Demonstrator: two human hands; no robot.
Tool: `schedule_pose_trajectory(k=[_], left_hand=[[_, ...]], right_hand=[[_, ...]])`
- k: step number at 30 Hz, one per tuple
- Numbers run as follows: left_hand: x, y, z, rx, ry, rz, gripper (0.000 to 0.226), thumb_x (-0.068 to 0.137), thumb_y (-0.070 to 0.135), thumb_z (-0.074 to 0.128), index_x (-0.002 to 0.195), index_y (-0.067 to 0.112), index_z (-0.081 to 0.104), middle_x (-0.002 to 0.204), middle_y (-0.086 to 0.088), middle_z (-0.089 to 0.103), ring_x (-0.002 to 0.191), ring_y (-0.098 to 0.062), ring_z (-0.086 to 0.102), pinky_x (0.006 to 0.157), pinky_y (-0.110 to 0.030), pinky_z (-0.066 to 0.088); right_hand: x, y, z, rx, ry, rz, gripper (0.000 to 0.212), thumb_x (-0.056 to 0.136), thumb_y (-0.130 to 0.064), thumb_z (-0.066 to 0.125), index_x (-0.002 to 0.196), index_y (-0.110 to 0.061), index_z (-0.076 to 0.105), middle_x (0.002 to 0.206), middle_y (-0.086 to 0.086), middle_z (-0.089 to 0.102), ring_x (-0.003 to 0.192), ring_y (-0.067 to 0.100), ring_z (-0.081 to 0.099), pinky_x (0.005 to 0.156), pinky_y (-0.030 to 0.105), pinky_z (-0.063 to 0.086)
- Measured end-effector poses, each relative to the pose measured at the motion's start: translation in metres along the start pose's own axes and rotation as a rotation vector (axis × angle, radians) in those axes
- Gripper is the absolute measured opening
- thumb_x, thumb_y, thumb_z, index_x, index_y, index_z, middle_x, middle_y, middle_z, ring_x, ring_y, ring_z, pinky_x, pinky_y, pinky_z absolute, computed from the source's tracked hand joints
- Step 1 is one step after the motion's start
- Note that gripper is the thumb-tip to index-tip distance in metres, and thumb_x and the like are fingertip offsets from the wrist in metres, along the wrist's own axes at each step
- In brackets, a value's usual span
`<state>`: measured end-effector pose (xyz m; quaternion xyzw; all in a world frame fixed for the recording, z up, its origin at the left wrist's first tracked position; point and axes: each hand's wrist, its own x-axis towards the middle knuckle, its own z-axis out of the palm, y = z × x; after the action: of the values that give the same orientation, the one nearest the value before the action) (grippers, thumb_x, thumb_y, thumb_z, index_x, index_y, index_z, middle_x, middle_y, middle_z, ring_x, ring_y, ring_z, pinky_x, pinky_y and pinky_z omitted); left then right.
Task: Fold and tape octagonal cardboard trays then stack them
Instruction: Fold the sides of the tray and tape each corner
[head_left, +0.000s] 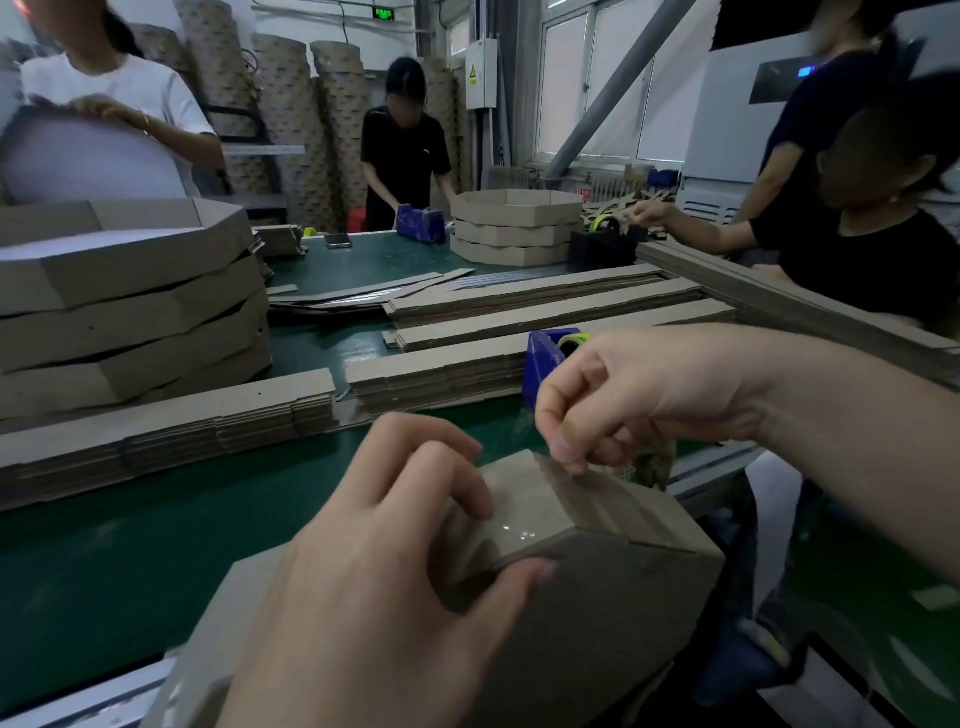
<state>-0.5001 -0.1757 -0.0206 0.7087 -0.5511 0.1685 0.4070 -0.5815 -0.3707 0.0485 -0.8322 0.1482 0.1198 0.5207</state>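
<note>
Nearest us, at the table edge, our left hand (384, 561) grips the tray (623, 587) joint, thumb + fingers clamping the seam. Right hand (639, 395) pinches the clear tape (511, 530) end just above. We should hold the seam flush, pull the tape taut and smooth it w/ the thumb, no wrinkles. Beyond: blue dispenser (543, 358), flat strips (545, 312), stacked trays (130, 296) at left.

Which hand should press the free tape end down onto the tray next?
Probably right: the right hand pinches the tape by its end at the tray edge, while the left hand grips the taped corner, steadying it.
</note>
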Motion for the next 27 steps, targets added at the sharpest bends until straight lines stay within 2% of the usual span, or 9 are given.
schedule_pose_trajectory(k=[5, 8, 10, 12, 14, 20, 22, 24, 27], left_hand=[[-0.002, -0.002, 0.0, -0.003, -0.085, 0.014, 0.041, 0.066, 0.06, 0.06, 0.098, 0.037, 0.068, 0.114, 0.017, 0.055, 0.09, 0.007, 0.055, 0.058, -0.01, 0.047], [-0.005, 0.0, -0.001, 0.013, -0.157, -0.007, 0.043, 0.068, 0.065, 0.054, 0.102, 0.045, 0.07, 0.119, 0.024, 0.058, 0.095, 0.009, 0.055, 0.068, -0.004, 0.046], [-0.006, 0.001, 0.0, 0.034, -0.156, -0.001, 0.042, 0.067, 0.064, 0.055, 0.101, 0.044, 0.072, 0.112, 0.025, 0.063, 0.097, 0.007, 0.054, 0.069, 0.002, 0.04], [-0.006, 0.001, 0.001, 0.049, -0.128, 0.015, 0.041, 0.066, 0.061, 0.06, 0.098, 0.04, 0.074, 0.102, 0.025, 0.066, 0.094, 0.006, 0.054, 0.076, 0.002, 0.036], [-0.007, 0.001, 0.002, 0.054, -0.11, 0.017, 0.04, 0.066, 0.06, 0.061, 0.096, 0.038, 0.075, 0.097, 0.024, 0.066, 0.09, 0.006, 0.054, 0.08, 0.003, 0.032], [-0.009, 0.001, 0.002, 0.08, -0.11, 0.028, 0.041, 0.067, 0.059, 0.055, 0.096, 0.038, 0.074, 0.093, 0.023, 0.064, 0.086, 0.006, 0.051, 0.079, 0.002, 0.031], [-0.01, -0.001, 0.001, 0.08, -0.122, 0.014, 0.043, 0.068, 0.06, 0.054, 0.101, 0.038, 0.072, 0.093, 0.023, 0.061, 0.086, 0.007, 0.05, 0.076, 0.0, 0.035], [-0.01, -0.003, -0.002, 0.082, -0.163, -0.013, 0.048, 0.07, 0.063, 0.051, 0.108, 0.039, 0.069, 0.095, 0.022, 0.058, 0.086, 0.005, 0.052, 0.064, -0.004, 0.039], [-0.008, -0.002, -0.006, 0.219, -0.24, -0.025, 0.055, 0.074, 0.07, 0.044, 0.118, 0.044, 0.063, 0.093, 0.019, 0.054, 0.084, 0.004, 0.048, 0.056, 0.0, 0.023]], right_hand=[[0.002, -0.001, -0.002, -0.037, -0.012, 0.009, 0.029, 0.08, 0.006, 0.063, 0.06, -0.015, 0.067, 0.061, 0.002, 0.063, 0.048, 0.005, 0.049, 0.045, 0.012, 0.04], [0.002, 0.0, -0.002, -0.053, -0.014, 0.021, 0.029, 0.08, 0.005, 0.063, 0.06, -0.015, 0.067, 0.06, 0.001, 0.064, 0.049, 0.005, 0.049, 0.046, 0.011, 0.04], [0.002, 0.0, -0.001, -0.049, -0.011, 0.026, 0.024, 0.077, 0.001, 0.068, 0.06, -0.016, 0.068, 0.06, 0.001, 0.064, 0.048, 0.004, 0.049, 0.046, 0.012, 0.04], [0.001, 0.0, 0.0, -0.038, -0.011, 0.034, 0.01, 0.067, -0.014, 0.076, 0.061, -0.016, 0.068, 0.062, 0.0, 0.064, 0.049, 0.005, 0.049, 0.048, 0.013, 0.04], [0.0, 0.001, 0.001, -0.03, -0.004, 0.039, 0.01, 0.06, -0.022, 0.076, 0.062, -0.016, 0.069, 0.062, 0.0, 0.063, 0.051, 0.005, 0.049, 0.051, 0.014, 0.04], [0.001, 0.005, 0.002, -0.013, -0.004, 0.079, 0.012, 0.055, -0.025, 0.078, 0.059, -0.017, 0.07, 0.06, 0.0, 0.062, 0.051, 0.006, 0.046, 0.05, 0.014, 0.038], [0.005, 0.01, 0.002, -0.038, 0.035, 0.098, 0.026, 0.049, -0.032, 0.081, 0.063, -0.016, 0.066, 0.057, -0.002, 0.058, 0.051, 0.007, 0.045, 0.047, 0.015, 0.038], [0.01, 0.018, 0.004, -0.071, 0.053, 0.121, 0.04, 0.045, -0.042, 0.081, 0.07, -0.017, 0.064, 0.057, -0.003, 0.053, 0.051, 0.008, 0.043, 0.047, 0.018, 0.036], [0.013, 0.026, 0.006, -0.012, -0.006, 0.096, 0.033, 0.056, -0.037, 0.08, 0.08, -0.017, 0.068, 0.068, 0.001, 0.052, 0.053, 0.007, 0.043, 0.049, 0.018, 0.036]])
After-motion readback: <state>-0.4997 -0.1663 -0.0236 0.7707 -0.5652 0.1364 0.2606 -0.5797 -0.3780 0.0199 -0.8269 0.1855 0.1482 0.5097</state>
